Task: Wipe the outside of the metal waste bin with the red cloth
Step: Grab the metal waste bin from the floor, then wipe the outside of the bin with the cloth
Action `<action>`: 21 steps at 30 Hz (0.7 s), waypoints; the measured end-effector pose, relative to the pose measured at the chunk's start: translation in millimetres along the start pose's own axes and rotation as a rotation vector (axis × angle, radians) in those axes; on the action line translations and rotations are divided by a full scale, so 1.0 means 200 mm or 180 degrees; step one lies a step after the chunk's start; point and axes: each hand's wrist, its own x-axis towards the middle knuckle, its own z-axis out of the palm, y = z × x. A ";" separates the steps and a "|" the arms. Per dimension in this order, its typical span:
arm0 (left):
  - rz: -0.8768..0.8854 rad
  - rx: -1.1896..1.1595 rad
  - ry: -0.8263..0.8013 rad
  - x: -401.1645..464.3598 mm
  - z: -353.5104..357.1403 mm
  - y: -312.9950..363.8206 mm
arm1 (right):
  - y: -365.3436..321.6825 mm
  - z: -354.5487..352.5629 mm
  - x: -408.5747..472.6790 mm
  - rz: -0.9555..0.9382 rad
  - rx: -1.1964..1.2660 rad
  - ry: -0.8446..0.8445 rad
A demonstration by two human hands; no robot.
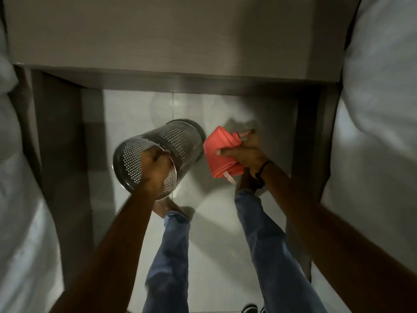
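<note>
Over a pale tiled floor (225, 222), below a grey table (158, 41), the tilted metal bin (178, 141) is gripped at its rim by the left hand (155, 170); the folded red cloth (222, 150), just beside it, is clutched in the right hand (247, 152); white bedding (379, 109) flanks both sides

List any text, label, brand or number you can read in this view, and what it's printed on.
No readable text anywhere in this view.
Perforated round metal waste bin: no label or brand shows.
Folded red cloth: a small pale tag hangs at its lower edge, too small and blurred to read.
Dark wristband on the right wrist: no marking visible.
</note>
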 end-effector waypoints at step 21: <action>-0.0825 -0.1760 -0.1031 0.10 -0.22 -0.03 | 0.13 0.68 -0.27 -0.2201 -0.2114 -0.0888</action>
